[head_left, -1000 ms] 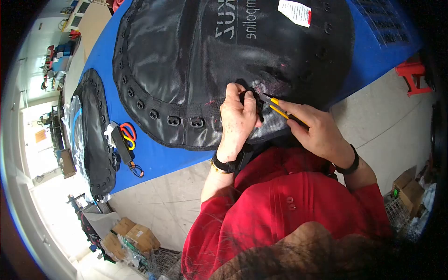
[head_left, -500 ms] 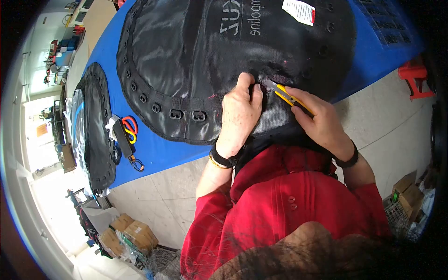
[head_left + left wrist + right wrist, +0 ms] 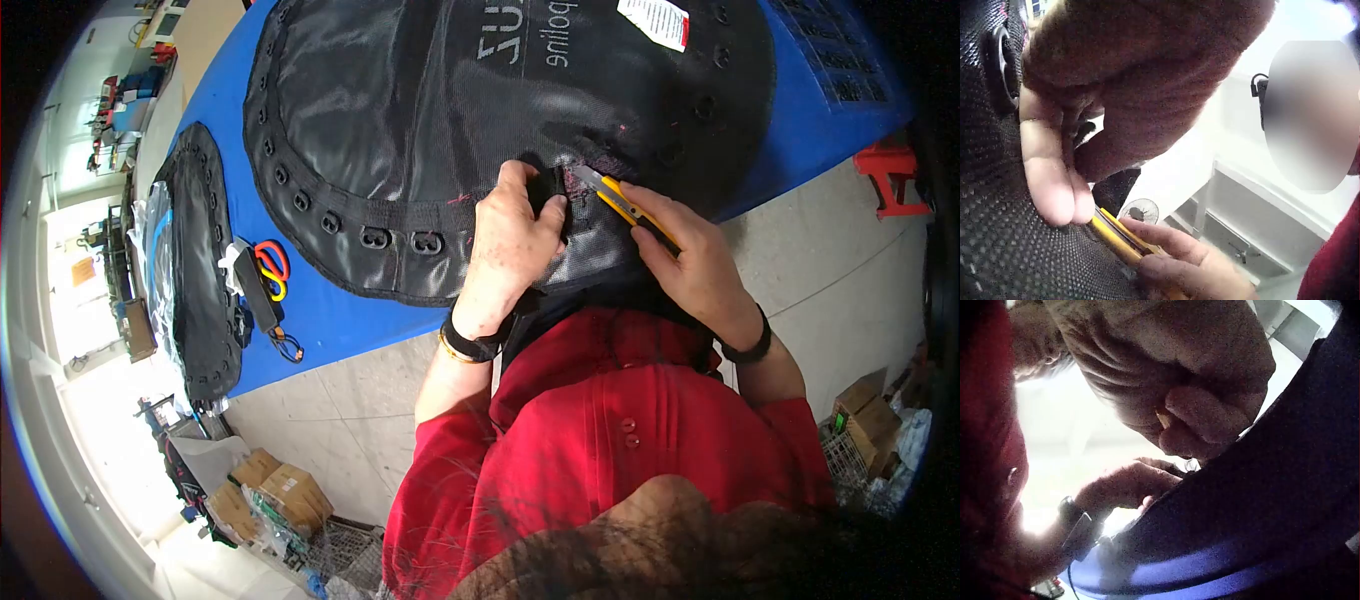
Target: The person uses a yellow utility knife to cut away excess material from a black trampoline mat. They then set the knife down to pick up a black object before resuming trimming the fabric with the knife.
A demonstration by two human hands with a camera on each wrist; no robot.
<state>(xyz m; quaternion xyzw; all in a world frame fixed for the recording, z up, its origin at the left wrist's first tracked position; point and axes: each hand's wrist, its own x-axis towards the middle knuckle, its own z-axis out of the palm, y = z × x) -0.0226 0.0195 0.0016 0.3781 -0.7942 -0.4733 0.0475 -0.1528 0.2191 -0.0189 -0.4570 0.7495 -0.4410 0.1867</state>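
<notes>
A black mesh trampoline mat (image 3: 460,120) with printed lettering lies on a blue-covered table, plastic eyelets (image 3: 427,242) along its edge. Over its near edge, my left hand (image 3: 510,235) pinches a small black piece (image 3: 556,183) between thumb and fingers; its shape is mostly hidden. The left wrist view has the fingertips (image 3: 1054,200) right against the mesh. My right hand (image 3: 695,255) grips a yellow utility knife (image 3: 625,208), blade towards the left hand, over a frayed patch with reddish threads (image 3: 580,180). In the right wrist view, that hand's curled fingers (image 3: 1200,412) surround the knife's yellow handle.
To the left on the blue table (image 3: 330,335) are a second, narrower black mat (image 3: 200,270) in clear plastic, scissors with red and yellow handles (image 3: 272,270) and a black holder (image 3: 255,290). A red stool (image 3: 890,180) stands right; cardboard boxes (image 3: 290,490) sit on the floor.
The knife has shifted slightly right with the right hand. The left thumb has moved apart from the index finger, and the black piece shows between them. The mat's lettering sits a little further right in view.
</notes>
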